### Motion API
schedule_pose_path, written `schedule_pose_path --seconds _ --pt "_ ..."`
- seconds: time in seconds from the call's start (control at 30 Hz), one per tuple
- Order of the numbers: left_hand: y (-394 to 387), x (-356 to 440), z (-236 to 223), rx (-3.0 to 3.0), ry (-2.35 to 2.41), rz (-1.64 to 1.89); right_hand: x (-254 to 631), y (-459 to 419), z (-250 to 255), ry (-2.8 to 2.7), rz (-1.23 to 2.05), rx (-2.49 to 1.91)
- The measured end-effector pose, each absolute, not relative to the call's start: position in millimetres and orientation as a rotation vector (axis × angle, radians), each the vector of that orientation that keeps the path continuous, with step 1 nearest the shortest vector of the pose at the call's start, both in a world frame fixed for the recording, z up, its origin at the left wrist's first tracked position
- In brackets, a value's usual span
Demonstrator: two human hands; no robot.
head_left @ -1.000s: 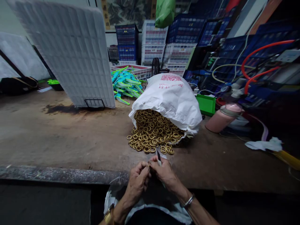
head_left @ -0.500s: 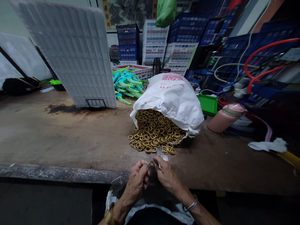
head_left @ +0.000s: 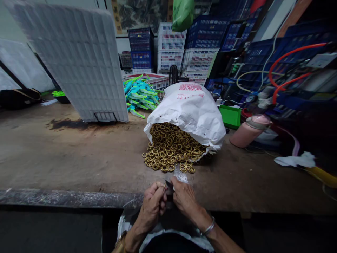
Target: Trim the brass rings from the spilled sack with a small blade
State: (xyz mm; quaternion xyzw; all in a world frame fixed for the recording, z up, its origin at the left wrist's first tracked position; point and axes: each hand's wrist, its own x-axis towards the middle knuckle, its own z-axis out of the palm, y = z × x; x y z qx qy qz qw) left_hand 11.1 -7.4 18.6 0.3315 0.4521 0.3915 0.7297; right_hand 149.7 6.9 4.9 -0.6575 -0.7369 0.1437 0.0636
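Observation:
My left hand (head_left: 153, 203) and my right hand (head_left: 184, 198) meet at the near edge of the workbench (head_left: 79, 158), fingers pinched together. Between the fingertips sits a small dark piece (head_left: 169, 187); a brass ring seems to be pinched in the left fingers, though it is mostly hidden. Just beyond the hands lies a heap of brass rings (head_left: 171, 149) spilling from a white sack (head_left: 188, 110) on its side. A small clear wrapper (head_left: 181, 175) lies between the hands and the rings.
A white grid tray (head_left: 79, 59) leans upright at the back left. Teal and green plastic parts (head_left: 139, 95) are piled behind the sack. A green box (head_left: 231, 116) and a pink flask (head_left: 249, 130) lie to the right, with hoses and stacked crates behind.
Both hands stay together at the bench edge and work the small piece; the dark tip that stuck up above the right fingers a second ago now sits lower between the fingertips.

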Motion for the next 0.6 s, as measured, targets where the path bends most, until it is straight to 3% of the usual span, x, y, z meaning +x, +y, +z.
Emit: schedule_pose_path --seconds 0.3,0.6 --pt "-6.8 6.1 15.6 0.506 0.85 0.896 156.8 43.0 7.0 -1.918 0.33 -2.137" --pt "0.5 -4.4 10.5 0.254 0.686 0.848 150.8 55.4 4.1 -1.961 0.243 -2.217"
